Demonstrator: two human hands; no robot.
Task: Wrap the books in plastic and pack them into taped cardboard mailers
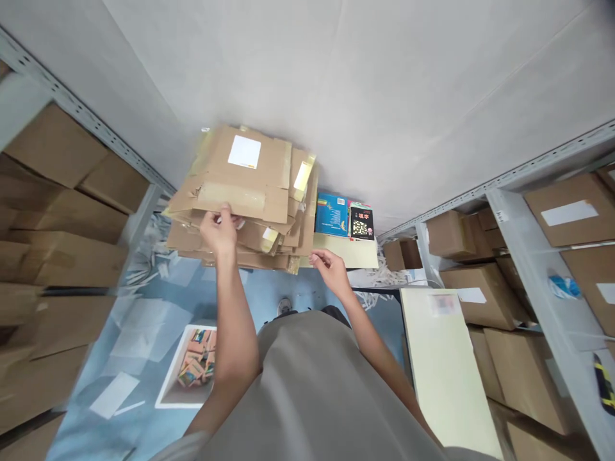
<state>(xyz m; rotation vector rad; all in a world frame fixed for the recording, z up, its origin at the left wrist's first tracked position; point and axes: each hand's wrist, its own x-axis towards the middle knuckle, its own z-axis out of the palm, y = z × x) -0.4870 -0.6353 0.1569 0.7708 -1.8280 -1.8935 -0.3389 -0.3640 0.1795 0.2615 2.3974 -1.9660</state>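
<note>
Currently Handling: Cardboard Stack [244,200]

Head view: the cardboard stack, consisting of flattened cartons, is occupying the upper centre-left of the frame, its layers overlapping unevenly. A white label [245,152] is showing on the top carton [240,171]. The left hand [220,234] is gripping the near edge of the upper layers, fingers bending. The right hand [332,272] is touching the stack's lower right corner with bent fingers; whether it is gripping cannot be told. Just right of the stack, a blue book [331,216] and a black book [362,223] are lying side by side on a cream tabletop [353,252]. At lower left, a white bin [179,404] is holding small orange-brown packets [196,360]. Brown boxes [70,256] are filling shelves at both sides.
</note>
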